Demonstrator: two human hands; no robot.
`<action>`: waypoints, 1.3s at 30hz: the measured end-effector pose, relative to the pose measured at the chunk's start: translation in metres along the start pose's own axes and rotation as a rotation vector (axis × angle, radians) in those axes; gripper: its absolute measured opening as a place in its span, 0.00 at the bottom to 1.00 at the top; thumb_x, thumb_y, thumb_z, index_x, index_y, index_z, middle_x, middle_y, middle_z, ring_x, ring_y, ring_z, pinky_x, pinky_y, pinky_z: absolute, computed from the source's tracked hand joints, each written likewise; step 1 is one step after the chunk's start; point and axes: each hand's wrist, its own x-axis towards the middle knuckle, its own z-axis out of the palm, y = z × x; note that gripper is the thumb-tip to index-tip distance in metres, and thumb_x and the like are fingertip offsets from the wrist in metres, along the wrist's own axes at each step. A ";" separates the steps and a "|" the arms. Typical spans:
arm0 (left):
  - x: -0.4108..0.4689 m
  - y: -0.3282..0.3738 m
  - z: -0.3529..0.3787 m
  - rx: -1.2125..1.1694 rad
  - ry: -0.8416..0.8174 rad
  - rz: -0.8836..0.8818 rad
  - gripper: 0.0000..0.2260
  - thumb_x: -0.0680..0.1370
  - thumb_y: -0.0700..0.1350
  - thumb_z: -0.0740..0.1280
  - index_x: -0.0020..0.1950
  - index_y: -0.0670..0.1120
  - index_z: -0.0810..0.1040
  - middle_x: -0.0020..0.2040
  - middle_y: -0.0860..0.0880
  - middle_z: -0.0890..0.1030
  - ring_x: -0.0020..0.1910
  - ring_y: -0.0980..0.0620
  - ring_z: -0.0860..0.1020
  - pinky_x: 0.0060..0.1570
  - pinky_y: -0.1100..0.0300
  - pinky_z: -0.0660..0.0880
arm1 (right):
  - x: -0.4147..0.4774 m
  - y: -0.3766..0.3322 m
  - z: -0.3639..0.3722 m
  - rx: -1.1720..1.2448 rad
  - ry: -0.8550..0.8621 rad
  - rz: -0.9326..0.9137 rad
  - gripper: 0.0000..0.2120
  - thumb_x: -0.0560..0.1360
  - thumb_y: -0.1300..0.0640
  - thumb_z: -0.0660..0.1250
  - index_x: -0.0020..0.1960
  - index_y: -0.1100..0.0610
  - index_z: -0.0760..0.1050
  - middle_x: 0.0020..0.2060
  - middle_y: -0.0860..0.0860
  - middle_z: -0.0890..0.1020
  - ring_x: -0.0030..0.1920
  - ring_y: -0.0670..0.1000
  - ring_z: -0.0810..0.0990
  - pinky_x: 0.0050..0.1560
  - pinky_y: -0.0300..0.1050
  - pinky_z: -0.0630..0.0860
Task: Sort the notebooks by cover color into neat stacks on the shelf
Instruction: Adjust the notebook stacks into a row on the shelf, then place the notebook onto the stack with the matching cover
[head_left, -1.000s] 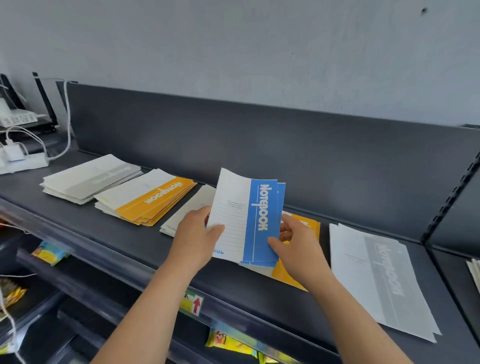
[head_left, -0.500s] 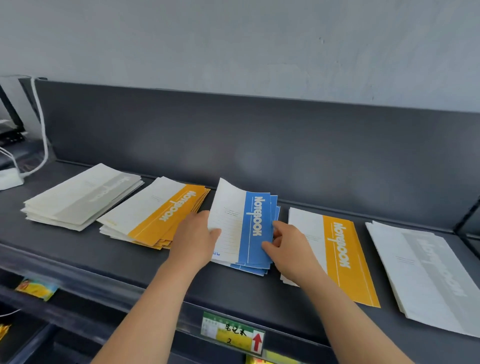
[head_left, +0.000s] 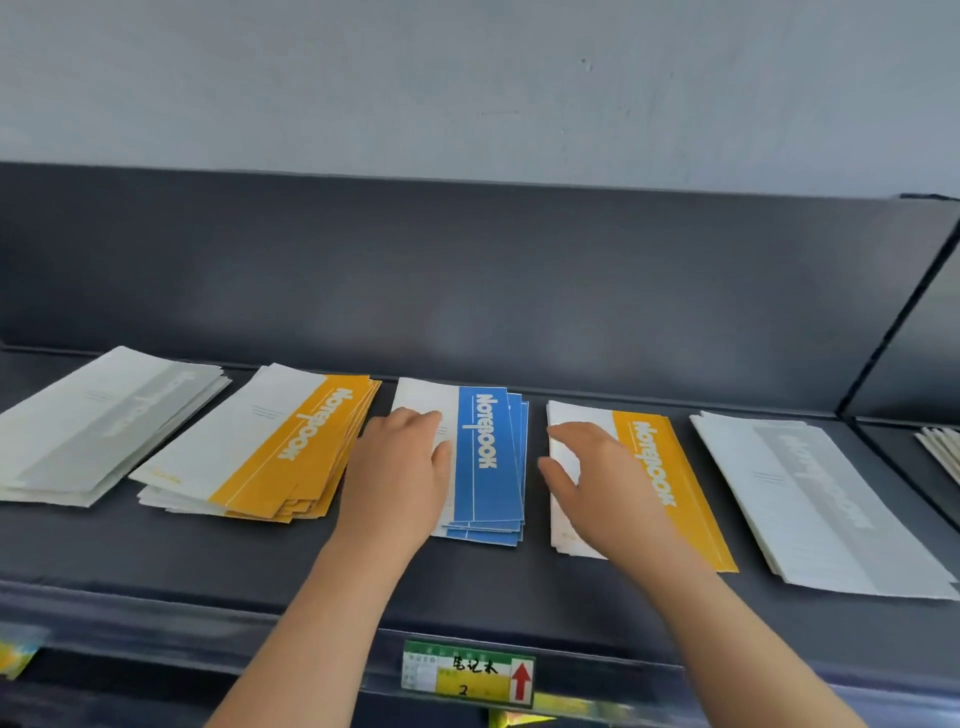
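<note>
On the dark shelf (head_left: 171, 566) we see the blue notebook stack (head_left: 488, 457) lying flat at the middle, slightly fanned. Our left hand (head_left: 400, 467) rests on its white left part, fingers straight and gripping nothing. Our right hand (head_left: 597, 478) is just right of that stack, over the white half of the yellow notebook (head_left: 670, 483), fingers loosely spread and empty; we cannot tell whether it touches the cover. A yellow stack (head_left: 270, 447) and a grey stack (head_left: 104, 421) lie to the left, and another grey pile (head_left: 821, 499) to the far right.
</note>
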 end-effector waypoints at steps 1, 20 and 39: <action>-0.001 0.007 -0.001 -0.036 0.002 0.022 0.19 0.82 0.50 0.57 0.72 0.50 0.68 0.68 0.51 0.72 0.65 0.52 0.69 0.60 0.60 0.69 | -0.003 0.004 -0.005 -0.016 0.020 0.001 0.20 0.79 0.50 0.59 0.70 0.52 0.66 0.69 0.47 0.69 0.68 0.48 0.68 0.66 0.41 0.65; -0.045 0.223 0.060 -0.309 -0.065 0.294 0.11 0.79 0.49 0.62 0.57 0.48 0.80 0.52 0.50 0.80 0.52 0.49 0.76 0.49 0.59 0.71 | -0.091 0.179 -0.144 -0.110 0.266 0.164 0.14 0.78 0.57 0.60 0.61 0.60 0.75 0.60 0.51 0.78 0.59 0.53 0.76 0.57 0.44 0.71; -0.076 0.462 0.137 -0.440 -0.163 0.382 0.10 0.80 0.48 0.60 0.54 0.48 0.80 0.48 0.51 0.79 0.50 0.50 0.75 0.49 0.56 0.74 | -0.146 0.403 -0.282 -0.092 0.341 0.334 0.14 0.79 0.56 0.59 0.59 0.62 0.75 0.59 0.56 0.78 0.57 0.57 0.76 0.57 0.49 0.73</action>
